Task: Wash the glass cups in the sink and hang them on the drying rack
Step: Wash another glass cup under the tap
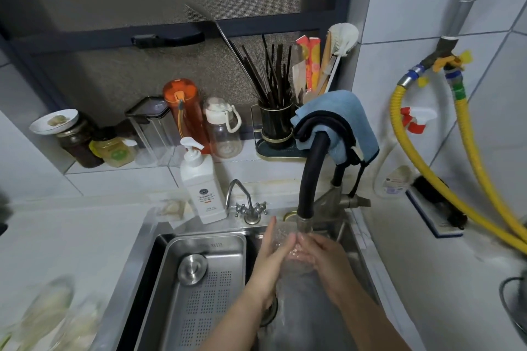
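Under the black curved faucet [310, 174], both hands meet around a clear glass cup [288, 248] in the running water over the steel sink [148, 265]. The left hand [271, 253] lies flat along the cup's left side, fingers straight; the right hand [319, 251] curls round its right side, grasping it. Left of the grip sits a perforated steel tray [205, 279]; behind it stands a white pump bottle [199, 182]. Blurred glassware [51, 313] lies far left on the counter.

Faucet hose [310, 168]: black. Cloth [346, 114]: light blue, dark edging. Gas hose [467, 148]: yellow, ribbed. Tall bottle [185, 111]: orange. Soap dispenser [201, 182]: white. Sink tray [205, 279]: steel, dot-perforated.
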`<state>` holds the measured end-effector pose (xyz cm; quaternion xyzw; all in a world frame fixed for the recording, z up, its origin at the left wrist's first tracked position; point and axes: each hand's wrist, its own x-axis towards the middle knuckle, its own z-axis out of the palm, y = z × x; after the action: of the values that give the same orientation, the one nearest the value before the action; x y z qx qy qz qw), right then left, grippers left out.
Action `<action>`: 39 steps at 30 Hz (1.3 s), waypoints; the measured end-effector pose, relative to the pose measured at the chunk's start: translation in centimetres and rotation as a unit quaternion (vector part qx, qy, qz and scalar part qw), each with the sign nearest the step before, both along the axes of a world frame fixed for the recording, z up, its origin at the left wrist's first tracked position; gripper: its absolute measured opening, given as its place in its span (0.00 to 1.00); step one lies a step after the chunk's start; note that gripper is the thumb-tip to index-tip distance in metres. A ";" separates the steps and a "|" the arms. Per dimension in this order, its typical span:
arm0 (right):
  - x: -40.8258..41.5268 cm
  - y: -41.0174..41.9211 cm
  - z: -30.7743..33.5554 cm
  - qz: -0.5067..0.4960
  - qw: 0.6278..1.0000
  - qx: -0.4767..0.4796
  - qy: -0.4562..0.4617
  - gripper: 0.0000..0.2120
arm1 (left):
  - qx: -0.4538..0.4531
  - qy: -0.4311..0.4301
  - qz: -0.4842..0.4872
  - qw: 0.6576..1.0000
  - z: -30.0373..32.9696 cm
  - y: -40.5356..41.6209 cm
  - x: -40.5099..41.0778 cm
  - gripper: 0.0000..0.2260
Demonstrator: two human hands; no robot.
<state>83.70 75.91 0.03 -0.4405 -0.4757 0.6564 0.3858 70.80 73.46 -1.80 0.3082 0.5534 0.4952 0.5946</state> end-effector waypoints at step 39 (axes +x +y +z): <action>-0.4 0.5 -0.7 0.217 0.929 0.121 -0.275 0.18 | -0.071 -0.023 0.034 0.997 -0.1 0.7 -1.4 0.30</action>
<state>83.29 76.42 -0.71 -0.4396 -0.7230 0.5148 0.1380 69.43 74.14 -1.86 0.2349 0.5839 0.4810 0.6104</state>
